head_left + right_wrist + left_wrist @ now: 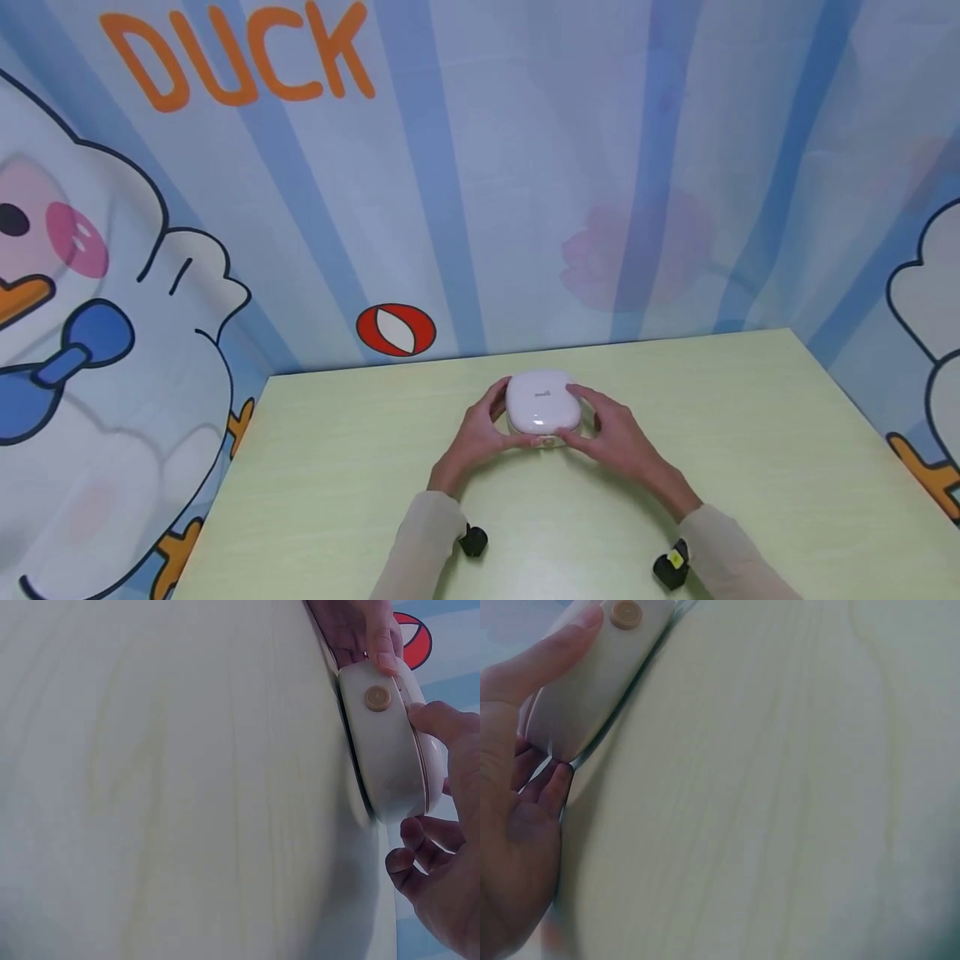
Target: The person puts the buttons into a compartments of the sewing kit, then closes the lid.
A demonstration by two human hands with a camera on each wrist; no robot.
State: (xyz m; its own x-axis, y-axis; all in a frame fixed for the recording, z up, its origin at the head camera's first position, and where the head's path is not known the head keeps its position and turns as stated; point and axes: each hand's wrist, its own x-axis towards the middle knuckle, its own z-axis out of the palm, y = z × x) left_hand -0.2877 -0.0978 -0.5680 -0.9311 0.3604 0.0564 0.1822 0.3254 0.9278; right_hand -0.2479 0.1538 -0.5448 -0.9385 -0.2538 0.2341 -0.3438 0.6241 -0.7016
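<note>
A small white rounded-square appliance with a glossy lid [543, 402] stands on the table towards its back edge. The lid bears a small dark logo, and a round gold-coloured knob [377, 698] sits on the front wall. My left hand [480, 433] grips the left side, its thumb across the front and its fingers around the side, partly hidden behind it. From the right, my right hand [618, 437] holds the appliance with the thumb at the front seam under the lid and a finger on the lid's right edge. Its other fingers curl beside the right wall.
The pale wood-grain table [337, 483] meets a blue striped backdrop [510, 208] printed with a duck and a red ball right behind the appliance. Small black devices [474, 542] are worn at both sleeve cuffs.
</note>
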